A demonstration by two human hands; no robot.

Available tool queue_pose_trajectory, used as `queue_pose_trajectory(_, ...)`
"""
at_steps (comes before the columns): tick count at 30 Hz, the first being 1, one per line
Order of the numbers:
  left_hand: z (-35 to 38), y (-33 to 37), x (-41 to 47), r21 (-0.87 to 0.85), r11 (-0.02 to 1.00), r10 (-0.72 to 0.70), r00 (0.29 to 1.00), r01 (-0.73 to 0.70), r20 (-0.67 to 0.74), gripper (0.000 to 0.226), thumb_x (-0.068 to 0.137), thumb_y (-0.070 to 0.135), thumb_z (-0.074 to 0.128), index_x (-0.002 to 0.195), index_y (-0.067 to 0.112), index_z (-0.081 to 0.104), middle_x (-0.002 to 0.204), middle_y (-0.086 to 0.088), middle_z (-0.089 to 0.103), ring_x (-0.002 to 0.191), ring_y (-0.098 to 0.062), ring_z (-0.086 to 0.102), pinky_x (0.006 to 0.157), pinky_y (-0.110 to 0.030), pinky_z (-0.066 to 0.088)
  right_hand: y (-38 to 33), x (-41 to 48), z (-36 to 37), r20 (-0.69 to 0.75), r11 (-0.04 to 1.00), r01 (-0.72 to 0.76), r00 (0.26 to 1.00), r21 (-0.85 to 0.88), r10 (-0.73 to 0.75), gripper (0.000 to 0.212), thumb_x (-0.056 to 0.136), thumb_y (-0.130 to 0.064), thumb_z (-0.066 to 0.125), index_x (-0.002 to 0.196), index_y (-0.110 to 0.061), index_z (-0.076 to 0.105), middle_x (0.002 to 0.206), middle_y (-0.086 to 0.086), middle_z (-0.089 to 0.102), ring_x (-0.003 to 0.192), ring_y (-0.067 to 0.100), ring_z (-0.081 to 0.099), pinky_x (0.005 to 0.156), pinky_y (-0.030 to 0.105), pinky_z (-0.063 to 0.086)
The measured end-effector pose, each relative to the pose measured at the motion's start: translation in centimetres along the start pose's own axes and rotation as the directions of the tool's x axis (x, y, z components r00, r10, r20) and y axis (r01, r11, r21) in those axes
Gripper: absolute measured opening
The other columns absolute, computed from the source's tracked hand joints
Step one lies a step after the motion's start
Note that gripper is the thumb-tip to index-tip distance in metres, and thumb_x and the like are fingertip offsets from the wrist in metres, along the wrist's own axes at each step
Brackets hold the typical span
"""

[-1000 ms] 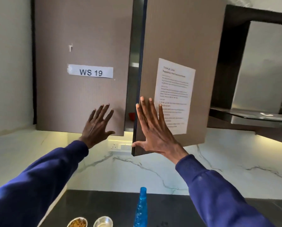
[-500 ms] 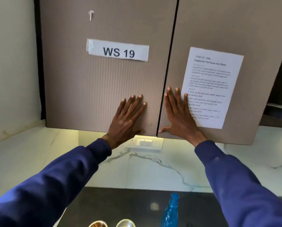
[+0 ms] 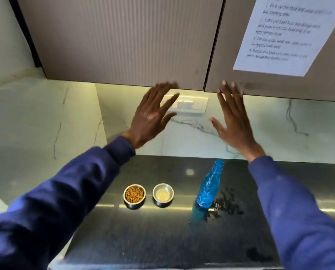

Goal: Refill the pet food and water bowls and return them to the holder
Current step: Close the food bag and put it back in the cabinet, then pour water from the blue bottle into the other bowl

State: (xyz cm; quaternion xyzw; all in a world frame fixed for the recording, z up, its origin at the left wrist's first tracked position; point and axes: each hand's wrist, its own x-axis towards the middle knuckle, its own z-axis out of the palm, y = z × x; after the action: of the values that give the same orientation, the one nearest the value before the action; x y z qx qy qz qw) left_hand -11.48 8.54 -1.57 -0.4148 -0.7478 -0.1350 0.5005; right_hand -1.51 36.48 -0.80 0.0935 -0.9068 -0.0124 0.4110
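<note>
Facing: wall cupboard, both doors (image 3: 123,39) closed, thin seam betw. them.
L hand (image 3: 150,115): raised, palm fwd, fingers straight and spread, holds nothing; tips blurred at lower edge of L-side door, contact can't be told.
R hand (image 3: 234,121): same posture, fingers straight, empty; tips overlap lower edge of R-side door, contact unclear.
Food bowl (image 3: 134,195): metal, on dark counter (image 3: 162,240), filled w/ brown kibble; well below L hand.
Water bowl (image 3: 163,194): metal, just beside Food bowl on its R, not touching; pale contents, can't tell what.
Bottle (image 3: 208,190): blue plastic, upright, R of Water bowl.
Specks (image 3: 228,203): dark scatter on counter just R of Bottle base.
Paper sheet (image 3: 283,34): printed, fixed to R-side door.
Switch plate (image 3: 190,105): white, on marble wall under cupboard, partly behind L hand.
Sleeves (image 3: 65,191): dark blue, both arms.
</note>
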Motion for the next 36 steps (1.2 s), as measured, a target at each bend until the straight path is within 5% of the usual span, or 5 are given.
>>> queue_pose_trajectory(5,2.6,5.5,-13.9,-0.280,0.829,-0.394,0.861,0.484,0.322,0.029,0.099,0.026,0.066,0.125,0.014,0.070,0.120,-0.006,0.070,0.104,-0.021,0.069,0.083,-0.040,0.060,-1.4,-12.7,7.1,0.033,0.751,-0.423,0.880,0.508,0.474,0.055,0.099,-0.029,0.063,0.146,-0.006,0.050,0.147,0.012,0.055,0.137,0.024,0.052,0.113,0.044,0.045)
queue_pose_trajectory(10,7.7,11.3,-24.5,-0.123,-0.020,-0.738,0.068,0.992,0.671,0.018,0.090,0.014,0.074,0.073,0.017,0.079,0.078,-0.002,0.074,0.071,-0.010,0.067,0.072,-0.038,0.060,-1.4,-16.0,11.2,0.353,0.345,-0.667,0.681,0.660,0.642,0.054,0.088,-0.032,0.080,0.134,-0.016,0.057,0.120,-0.001,0.071,0.113,0.012,0.066,0.102,0.021,0.048)
queue_pose_trajectory(13,10.0,14.0,-28.1,-0.049,-0.569,-0.600,-0.374,0.821,0.707,0.024,0.089,-0.004,0.071,0.068,0.009,0.069,0.085,-0.016,0.065,0.075,-0.025,0.063,0.058,-0.036,0.063,-0.4,-16.9,12.9,0.488,0.281,-0.718,0.658,0.637,0.573,0.027,0.087,-0.030,0.081,0.107,-0.017,0.067,0.088,-0.004,0.075,0.090,0.013,0.072,0.088,0.030,0.055)
queue_pose_trajectory(15,11.1,14.9,-29.4,-0.070,-0.730,-0.530,-0.499,0.679,0.685,0.017,0.091,-0.007,0.069,0.079,0.003,0.060,0.094,-0.018,0.061,0.079,-0.027,0.063,0.049,-0.028,0.060,0.1,-17.4,13.8,0.531,0.203,-0.736,0.624,0.646,0.573,0.026,0.086,-0.036,0.080,0.085,-0.014,0.067,0.072,0.002,0.074,0.074,0.022,0.074,0.075,0.036,0.057)
queue_pose_trajectory(36,18.5,16.2,-27.7,-0.059,-0.729,-0.578,-0.568,0.682,0.587,0.033,0.083,-0.014,0.071,0.116,-0.007,0.068,0.111,-0.025,0.071,0.093,-0.037,0.075,0.062,-0.042,0.065,1.6,-18.3,17.6,0.515,0.063,-0.681,0.608,0.730,0.605,0.027,0.096,-0.011,0.070,0.071,-0.005,0.064,0.056,0.005,0.067,0.051,0.022,0.066,0.056,0.030,0.056)
